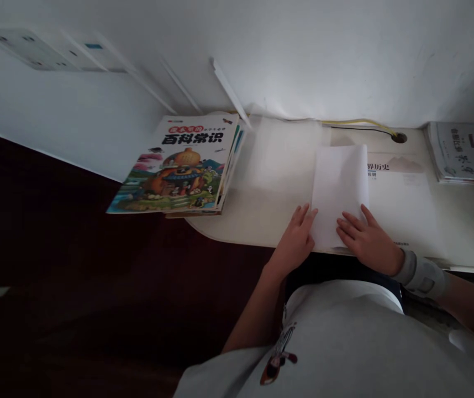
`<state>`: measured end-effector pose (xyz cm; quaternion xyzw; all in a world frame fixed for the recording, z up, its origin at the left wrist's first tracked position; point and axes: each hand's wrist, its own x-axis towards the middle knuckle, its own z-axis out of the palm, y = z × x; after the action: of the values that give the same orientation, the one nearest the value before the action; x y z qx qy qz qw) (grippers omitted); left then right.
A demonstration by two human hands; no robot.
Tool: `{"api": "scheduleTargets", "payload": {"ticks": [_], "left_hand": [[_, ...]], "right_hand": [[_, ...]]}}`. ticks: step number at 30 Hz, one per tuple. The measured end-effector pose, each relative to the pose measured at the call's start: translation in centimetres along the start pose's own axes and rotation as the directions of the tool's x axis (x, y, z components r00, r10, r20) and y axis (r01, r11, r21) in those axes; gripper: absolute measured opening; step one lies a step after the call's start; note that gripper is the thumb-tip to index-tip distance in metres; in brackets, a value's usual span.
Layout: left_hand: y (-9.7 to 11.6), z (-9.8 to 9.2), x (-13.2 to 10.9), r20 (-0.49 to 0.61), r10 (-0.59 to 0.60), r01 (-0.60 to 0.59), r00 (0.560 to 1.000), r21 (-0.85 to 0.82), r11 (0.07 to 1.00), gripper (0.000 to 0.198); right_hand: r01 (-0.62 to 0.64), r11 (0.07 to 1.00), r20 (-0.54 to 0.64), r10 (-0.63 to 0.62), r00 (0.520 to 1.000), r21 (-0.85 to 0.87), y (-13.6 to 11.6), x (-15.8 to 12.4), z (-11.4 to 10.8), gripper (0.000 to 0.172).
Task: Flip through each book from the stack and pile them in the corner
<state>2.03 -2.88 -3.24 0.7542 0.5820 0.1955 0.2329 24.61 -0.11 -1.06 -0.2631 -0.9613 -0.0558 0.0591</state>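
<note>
A white sheet of paper [340,182] lies upright in front of me, on the left part of a pale book [405,202] with dark lettering and a mountain picture on its cover. My left hand [297,237] is at the sheet's lower left edge, fingers stretched out and fingertips touching it. Flat on the sheet's lower right part rests my right hand [367,237], its fingers spread. Neither hand is gripping anything that I can see. A wide grey band [423,275] wraps my right wrist.
A stack of books with a colourful cover [179,171] juts past the left end of the white desk [245,224]. More books [464,152] lie at the far right. A yellow cable [357,121] and a black one lead to a cable hole [399,137] by the wall.
</note>
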Motion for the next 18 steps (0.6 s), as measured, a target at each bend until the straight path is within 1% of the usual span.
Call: {"api": "scheduleTargets", "payload": {"ticks": [3,5,10,13,16,18], "left_hand": [[0.4,0.2,-0.6,0.006,0.034,-0.035,0.999,0.055,0.998,0.073],[0.8,0.6,-0.8,-0.01,0.045,-0.044,0.999,0.12,0.992,0.071],[1.6,1.7,-0.4,-0.108,0.032,0.002,0.994,0.307,0.952,0.059],[1.8,1.6,-0.4,-0.152,0.026,0.031,0.988,0.361,0.932,0.055],[2.0,1.1,-0.6,-0.151,0.02,0.038,0.988,0.375,0.926,0.053],[2.3,0.9,-0.8,-0.15,-0.038,0.094,0.988,0.382,0.919,0.05]], "right_hand": [[-0.002,0.998,-0.027,0.003,1.0,0.063,0.0,-0.2,0.6,0.031],[-0.004,0.997,-0.048,0.008,0.999,0.075,0.0,-0.4,0.9,0.032],[-0.029,0.999,-0.04,0.028,0.999,-0.032,-0.4,-0.3,0.7,0.03],[-0.05,0.996,-0.038,0.047,0.998,-0.074,-0.7,-0.1,0.3,0.03],[-0.068,0.994,-0.051,0.064,0.997,-0.083,-1.0,0.1,0.2,0.03],[-0.054,0.993,-0.065,0.047,0.997,-0.102,-1.3,0.3,0.4,0.03]]}}
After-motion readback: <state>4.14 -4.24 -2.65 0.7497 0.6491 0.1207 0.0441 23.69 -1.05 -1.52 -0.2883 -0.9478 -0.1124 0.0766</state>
